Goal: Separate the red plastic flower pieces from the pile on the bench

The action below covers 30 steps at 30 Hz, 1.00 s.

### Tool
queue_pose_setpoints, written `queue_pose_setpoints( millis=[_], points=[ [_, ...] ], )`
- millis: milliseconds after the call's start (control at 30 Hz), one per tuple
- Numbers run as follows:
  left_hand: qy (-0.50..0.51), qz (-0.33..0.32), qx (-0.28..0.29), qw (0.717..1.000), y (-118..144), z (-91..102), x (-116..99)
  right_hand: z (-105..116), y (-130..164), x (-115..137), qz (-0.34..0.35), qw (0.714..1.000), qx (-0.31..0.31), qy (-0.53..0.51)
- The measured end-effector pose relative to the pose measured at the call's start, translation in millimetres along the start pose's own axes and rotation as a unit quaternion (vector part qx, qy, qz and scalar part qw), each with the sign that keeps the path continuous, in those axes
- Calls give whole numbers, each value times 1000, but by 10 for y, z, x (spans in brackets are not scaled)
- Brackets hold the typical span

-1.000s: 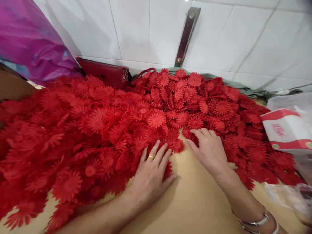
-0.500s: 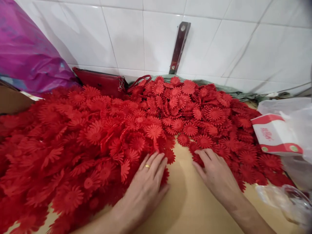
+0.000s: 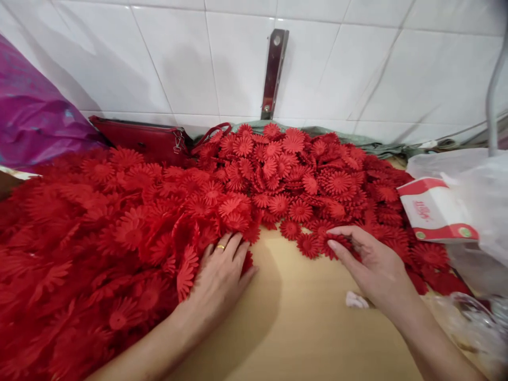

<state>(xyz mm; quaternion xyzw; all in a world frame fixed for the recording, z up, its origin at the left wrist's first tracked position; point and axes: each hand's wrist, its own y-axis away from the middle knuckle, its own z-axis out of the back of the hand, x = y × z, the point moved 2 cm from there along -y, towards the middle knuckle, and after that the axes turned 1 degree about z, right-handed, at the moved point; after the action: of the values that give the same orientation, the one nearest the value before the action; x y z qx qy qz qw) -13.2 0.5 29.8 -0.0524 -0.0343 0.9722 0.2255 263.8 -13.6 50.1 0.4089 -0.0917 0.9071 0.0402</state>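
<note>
A large heap of red fabric flowers (image 3: 130, 222) covers the left and back of a tan table (image 3: 293, 323). My left hand (image 3: 220, 278), a gold ring on one finger, lies flat with fingers together against the heap's right edge. A flatter spread of small red flowers (image 3: 313, 169) lies at the back right. My right hand (image 3: 369, 262) rests at its near edge, thumb and fingers pinching a red flower (image 3: 341, 243).
A red purse (image 3: 138, 138) lies against the white tiled wall, with a purple plastic bag (image 3: 35, 119) at the left. A white and red tissue pack (image 3: 436, 211) and clear plastic bags (image 3: 472, 317) sit at the right. A small white scrap (image 3: 356, 300) lies on the table.
Both hands have drawn back toward me along the flower edges. The right hand, flat on the flowers before, now pinches one. The view has shifted right and a white scrap has come into sight.
</note>
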Motion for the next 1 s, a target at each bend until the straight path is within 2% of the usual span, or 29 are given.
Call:
queue_pose_setpoints(
  millis=[100, 200, 267, 333, 400, 467, 533, 600, 700, 733, 767, 833, 867, 933, 1000],
  points=[
    [36, -39, 28, 998, 68, 203, -71, -150, -16, 103, -70, 984, 51, -154],
    [100, -45, 37, 993, 156, 357, -151, -295, -5, 185, -108, 960, 81, -246],
    [180, -43, 26, 982, 179, 414, -198, -381, 27, 246, -112, 948, 92, -282],
    [291, -25, 16, 956, 157, 421, -233, -467, 89, 325, -102, 944, 101, -296],
    [420, 6, 28, 907, 101, 377, -264, -544, 181, 417, -79, 946, 110, -294],
    [555, 38, 69, 828, 39, 303, -309, -578, 286, 493, -51, 951, 115, -281],
    [676, 83, 125, 721, 6, 224, -381, -529, 376, 516, -32, 965, 95, -243],
    [766, 149, 163, 603, 20, 149, -494, -383, 432, 468, -26, 980, 47, -189],
    [837, 248, 225, 433, 128, -9, -775, -56, 455, 290, -38, 993, -38, -109],
    [843, 271, 260, 385, 173, -80, -891, 55, 453, 218, -37, 994, -69, -80],
    [844, 285, 290, 348, 210, -155, -998, 154, 453, 146, -38, 993, -98, -47],
    [842, 299, 326, 310, 232, -305, -1140, 295, 470, 5, -33, 991, -130, 18],
    [847, 297, 314, 308, 204, -368, -1152, 328, 492, -67, -30, 991, -124, 45],
    [863, 240, 297, 332, 70, -442, -1069, 329, 574, -218, -23, 993, -78, 89],
    [877, 184, 253, 364, -127, -453, -856, 266, 688, -385, -26, 991, -12, 131]
  ],
)
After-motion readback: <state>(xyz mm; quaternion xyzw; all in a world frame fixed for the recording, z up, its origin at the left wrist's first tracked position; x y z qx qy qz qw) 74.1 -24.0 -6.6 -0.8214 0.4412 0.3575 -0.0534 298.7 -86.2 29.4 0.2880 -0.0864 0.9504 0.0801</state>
